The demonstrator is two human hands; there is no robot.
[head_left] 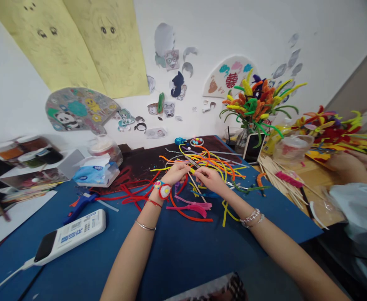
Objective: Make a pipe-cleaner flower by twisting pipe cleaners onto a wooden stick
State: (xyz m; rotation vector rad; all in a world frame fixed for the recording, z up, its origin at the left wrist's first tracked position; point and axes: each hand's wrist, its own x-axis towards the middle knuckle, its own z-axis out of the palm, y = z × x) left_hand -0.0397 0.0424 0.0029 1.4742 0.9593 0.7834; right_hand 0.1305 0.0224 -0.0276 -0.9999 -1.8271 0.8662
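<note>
My left hand (177, 172) is closed in a pinch at the upper end of a thin wooden stick (203, 197), which slants down to the right. A bit of yellow pipe cleaner (192, 170) shows between my two hands. My right hand (211, 179) has its fingers pinched together close beside the stick; what they hold is too small to make out. Around the hands lie loose pipe cleaners in yellow, orange and red (133, 193). Just below them, a pink bundle of pipe cleaners (199, 207) rests on the blue tabletop (183, 255).
A blue glue gun (81, 207) and a white device with a cable (72, 236) lie left, near a tissue pack (96, 170). Behind right stand a vase of pipe-cleaner flowers (255, 100) and a phone (253, 147). Wooden sticks (279, 179) lie by another person's arm (349, 167).
</note>
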